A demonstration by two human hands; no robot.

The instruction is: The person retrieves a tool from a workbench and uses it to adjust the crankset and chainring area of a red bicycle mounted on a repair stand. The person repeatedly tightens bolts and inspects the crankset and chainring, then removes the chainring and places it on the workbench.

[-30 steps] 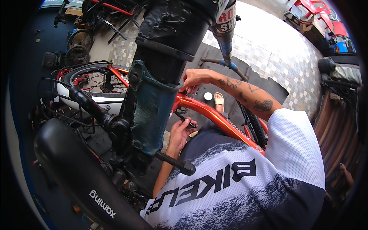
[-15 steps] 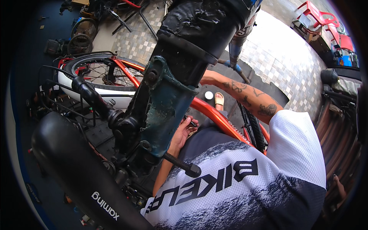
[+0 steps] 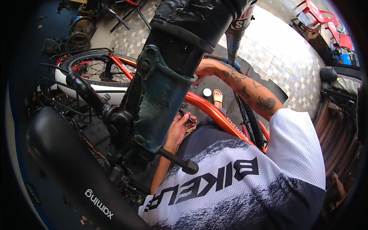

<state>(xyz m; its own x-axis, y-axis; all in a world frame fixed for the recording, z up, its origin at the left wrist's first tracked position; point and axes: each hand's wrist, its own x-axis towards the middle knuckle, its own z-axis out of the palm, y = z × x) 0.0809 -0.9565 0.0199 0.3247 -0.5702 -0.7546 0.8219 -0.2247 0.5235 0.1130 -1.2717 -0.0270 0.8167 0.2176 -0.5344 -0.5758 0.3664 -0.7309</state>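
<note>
My left hand (image 3: 177, 125) is closed around a slim black tool (image 3: 190, 119), below the orange bicycle frame (image 3: 214, 115) and beside my dark shorts and jersey. My tattooed right arm reaches across above that frame; my right hand (image 3: 200, 69) goes behind a black clamp post (image 3: 161, 92) with a worn dark-teal bracket and a long bolt, so its fingers are hidden. A chainring shows partly near my left hand. At left, the bicycle's rear wheel (image 3: 89, 61) and a black saddle (image 3: 65, 153) are visible.
A second metal post (image 3: 234, 44) rises behind the clamp. A white round container (image 3: 207, 92) and a sandalled foot (image 3: 217, 99) are on dark floor matting. Red chairs (image 3: 312, 15) and stacked items stand at top right, spare wheels (image 3: 78, 38) at top left.
My right hand's fingers, visible at the frame earlier, are now behind the clamp post. The post has shifted in view. My left hand still holds the black tool, slightly higher in view.
</note>
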